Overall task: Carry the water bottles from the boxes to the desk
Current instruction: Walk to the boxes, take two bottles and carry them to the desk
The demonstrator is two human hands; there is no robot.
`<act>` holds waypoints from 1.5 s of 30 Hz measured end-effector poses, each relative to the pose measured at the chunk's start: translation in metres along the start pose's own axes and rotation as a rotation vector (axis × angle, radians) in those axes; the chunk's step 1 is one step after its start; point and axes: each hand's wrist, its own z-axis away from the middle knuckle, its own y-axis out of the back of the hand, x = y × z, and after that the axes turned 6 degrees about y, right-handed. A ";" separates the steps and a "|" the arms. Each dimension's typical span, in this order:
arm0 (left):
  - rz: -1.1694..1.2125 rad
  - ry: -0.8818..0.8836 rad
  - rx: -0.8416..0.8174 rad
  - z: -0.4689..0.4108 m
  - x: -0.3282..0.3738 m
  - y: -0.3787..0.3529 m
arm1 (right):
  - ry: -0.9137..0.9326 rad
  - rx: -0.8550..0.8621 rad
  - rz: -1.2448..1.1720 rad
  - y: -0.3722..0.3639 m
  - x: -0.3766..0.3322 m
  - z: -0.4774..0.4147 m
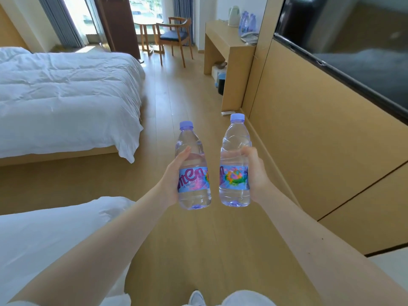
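Note:
Two clear water bottles with purple caps and blue labels are held upright in front of me over the wooden floor. My left hand (172, 180) grips the left bottle (192, 166) around its label. My right hand (254, 173) grips the right bottle (234, 162) from the right side. The wooden desk (223, 38) stands far ahead at the right wall. Several more bottles (247, 23) stand on it beside a white kettle (233, 16). No boxes are in view.
A bed with white bedding (66, 96) fills the left; a second white bed corner (44, 230) lies near my left arm. A wooden chair (176, 38) and small round table (145, 34) stand by the window. A TV (344, 40) hangs on the right wood-panelled wall.

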 end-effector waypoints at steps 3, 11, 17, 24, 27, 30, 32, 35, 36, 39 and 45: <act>0.041 0.030 -0.013 -0.012 0.011 0.017 | 0.001 -0.020 0.013 -0.013 0.000 -0.022; 0.123 0.003 0.007 -0.039 0.055 0.062 | -0.016 -0.100 0.031 -0.064 -0.008 -0.092; 0.136 -0.023 0.073 -0.068 0.094 0.097 | -0.074 -0.267 0.007 -0.107 -0.010 -0.163; 0.140 -0.077 0.279 -0.119 0.163 0.126 | -0.046 -0.409 -0.071 -0.145 -0.031 -0.270; 0.120 -0.079 0.315 -0.148 0.196 0.130 | -0.043 -0.447 -0.088 -0.156 -0.046 -0.313; 0.111 -0.091 0.339 -0.178 0.222 0.130 | -0.050 -0.446 -0.105 -0.161 -0.057 -0.352; 0.106 -0.095 0.349 -0.197 0.234 0.133 | -0.061 -0.439 -0.106 -0.163 -0.060 -0.372; 0.099 -0.097 0.317 -0.223 0.252 0.138 | -0.063 -0.421 -0.098 -0.165 -0.066 -0.400; 0.095 -0.100 0.306 -0.232 0.259 0.140 | -0.064 -0.418 -0.092 -0.167 -0.069 -0.410; 0.086 -0.103 0.279 -0.259 0.279 0.148 | -0.058 -0.413 -0.096 -0.169 -0.078 -0.438; 0.058 -0.073 0.215 -0.330 0.321 0.170 | -0.062 -0.298 -0.058 -0.174 -0.087 -0.498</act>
